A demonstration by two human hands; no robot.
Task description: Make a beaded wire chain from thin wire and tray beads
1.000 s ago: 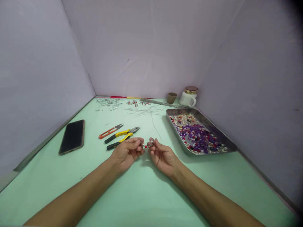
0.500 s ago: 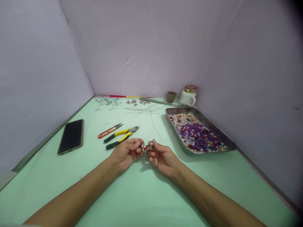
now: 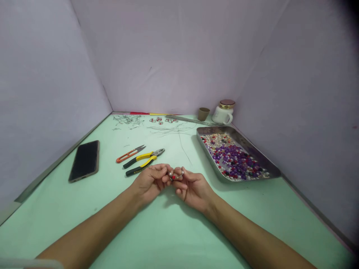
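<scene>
Between my two hands is a small beaded piece (image 3: 173, 177) with a red bead and white pearl-like beads; any wire in it is too fine to make out. My left hand (image 3: 153, 181) pinches its left end between thumb and fingers. On the other side, my right hand (image 3: 193, 186) is closed on the right end, a white bead showing at the thumb tip. Just beyond my left hand lie yellow-and-black pliers (image 3: 148, 158) and orange thread snips (image 3: 130, 153).
A metal tray (image 3: 206, 149) of mixed beads stands at right. Behind are loose wires (image 3: 171, 130), finished-looking red bead pieces (image 3: 159, 120), wire scraps (image 3: 129, 120), a brown cup (image 3: 203, 114) and a lidded white mug (image 3: 223, 114). A phone (image 3: 84, 161) lies at left.
My right hand's fingers have shifted closer to my left hand, and the red bead sits slightly further right and lower. My left hand has barely moved.
</scene>
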